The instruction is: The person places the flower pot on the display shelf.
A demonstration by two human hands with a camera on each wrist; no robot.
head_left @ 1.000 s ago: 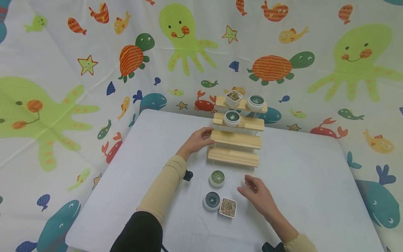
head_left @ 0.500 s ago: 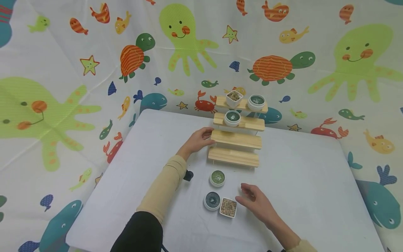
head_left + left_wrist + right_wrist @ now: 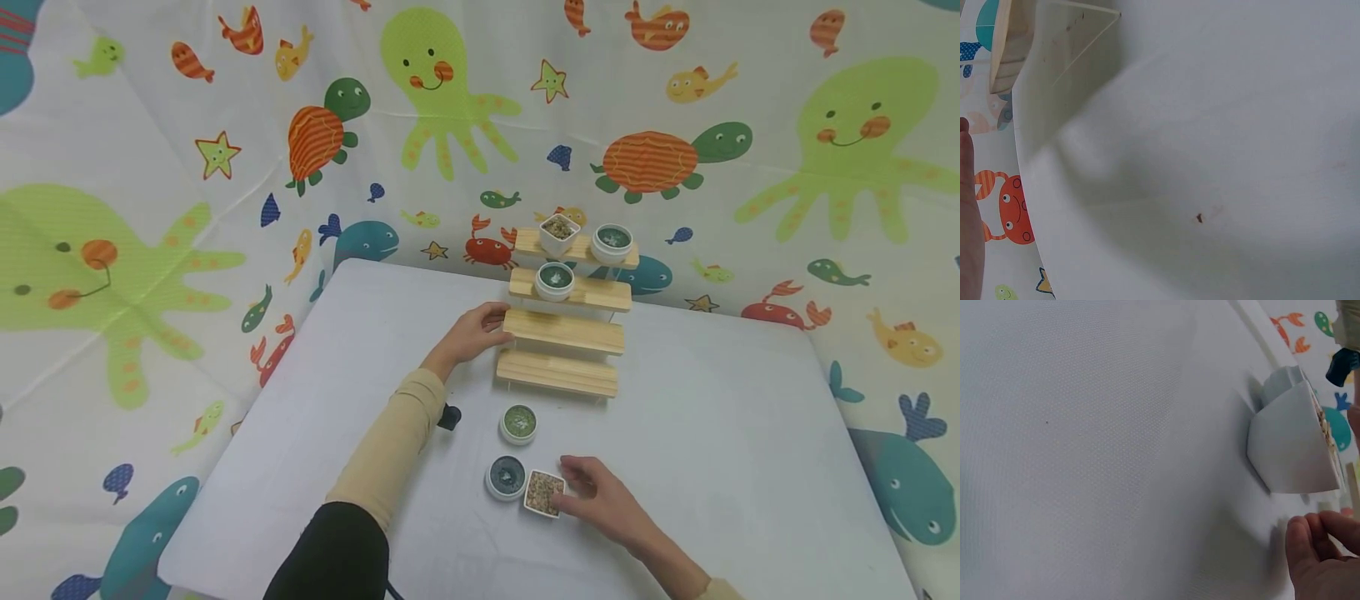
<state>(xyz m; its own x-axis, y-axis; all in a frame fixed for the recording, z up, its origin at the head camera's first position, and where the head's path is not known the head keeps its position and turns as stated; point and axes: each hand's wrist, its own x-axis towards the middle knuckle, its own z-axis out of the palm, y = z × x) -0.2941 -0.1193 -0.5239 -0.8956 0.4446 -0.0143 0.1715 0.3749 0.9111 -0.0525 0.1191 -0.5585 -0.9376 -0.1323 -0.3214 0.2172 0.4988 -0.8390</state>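
Observation:
My left hand (image 3: 471, 333) holds the left end of a tiered wooden display stand (image 3: 562, 332), thumb and fingers at one of its middle planks. Only a strip of that hand (image 3: 969, 212) shows in the left wrist view, beside a plank (image 3: 1011, 44). Just right of a square white pot of tan gravel (image 3: 542, 493), my right hand (image 3: 606, 502) has thumb and fingers parted, the thumb overlapping the pot's rim. From the right wrist, the fingers (image 3: 1310, 537) appear close to the pot's white wall (image 3: 1285, 440).
A round pot with a dark plant (image 3: 507, 478) stands left of the square one, and a round green-topped pot (image 3: 518, 423) behind them. On the upper planks are a square gravel pot (image 3: 558, 237) and two round pots, one on the top plank (image 3: 613, 243), one lower (image 3: 555, 283).
My right hand has moved left and toward the front of the table, down to the square gravel pot. My left hand stays at the stand.

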